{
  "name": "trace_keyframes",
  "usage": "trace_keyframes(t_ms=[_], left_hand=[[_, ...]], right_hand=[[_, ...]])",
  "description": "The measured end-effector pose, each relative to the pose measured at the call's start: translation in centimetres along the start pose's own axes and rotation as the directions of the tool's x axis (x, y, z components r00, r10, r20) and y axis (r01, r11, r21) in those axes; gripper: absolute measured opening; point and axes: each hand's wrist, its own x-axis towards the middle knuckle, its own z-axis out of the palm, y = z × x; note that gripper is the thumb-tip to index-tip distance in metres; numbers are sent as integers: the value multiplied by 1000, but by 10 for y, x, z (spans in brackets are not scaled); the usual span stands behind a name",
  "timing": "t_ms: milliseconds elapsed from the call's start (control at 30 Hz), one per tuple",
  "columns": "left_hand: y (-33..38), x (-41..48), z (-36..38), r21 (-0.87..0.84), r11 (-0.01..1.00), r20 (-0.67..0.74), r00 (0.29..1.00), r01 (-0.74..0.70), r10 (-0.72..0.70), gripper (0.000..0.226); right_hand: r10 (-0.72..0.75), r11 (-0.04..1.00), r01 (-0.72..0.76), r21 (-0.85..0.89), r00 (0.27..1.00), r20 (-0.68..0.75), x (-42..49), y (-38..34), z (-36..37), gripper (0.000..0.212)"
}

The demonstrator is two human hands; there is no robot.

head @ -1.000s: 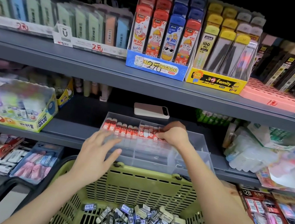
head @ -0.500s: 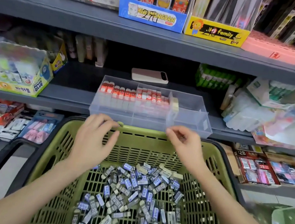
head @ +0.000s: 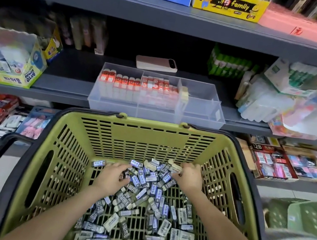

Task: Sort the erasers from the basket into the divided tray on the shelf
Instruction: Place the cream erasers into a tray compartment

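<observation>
Dozens of sleeved erasers (head: 140, 200) lie heaped on the floor of the green basket (head: 130, 134), lower centre of the frame, below the divided tray (head: 197, 105) on the shelf (head: 65, 83) at mid-frame. Each looks small, light and firm, a rubbery block in a slick paper sleeve, so several should fit one grasp. Pinching across the long sides seems safest, since a sleeve may slide off. The right hand (head: 187, 178), at the pile's far edge, curls its fingers round a few. The left hand (head: 111, 177) digs bent fingers into the heap; whether they grip any I cannot tell.
</observation>
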Motion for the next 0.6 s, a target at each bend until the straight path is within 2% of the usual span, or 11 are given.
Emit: trace_keyframes(t_ms=[133, 233, 367, 467, 600], left_hand=[[4, 7, 10, 34, 998, -108, 993, 56, -52, 58], [13, 19, 12, 99, 995, -180, 984, 15, 3, 59], [31, 37, 19, 173, 985, -162, 985, -21, 50, 58], [40, 43, 29, 208, 977, -212, 977, 53, -8, 55], [61, 46, 39, 25, 969, -296, 927, 247, -229, 51]], right_hand=[[-27, 999, 28, -18, 1000, 9, 0, -4, 8, 36], [-76, 995, 78, -69, 997, 28, -1, -1, 11, 32], [-57, 997, 52, 60, 995, 78, 3, 8, 6, 33], [-91, 995, 94, -26, 990, 108, -1, 12, 5, 33], [-116, 972, 140, -188, 984, 133, -9, 15, 5, 33]])
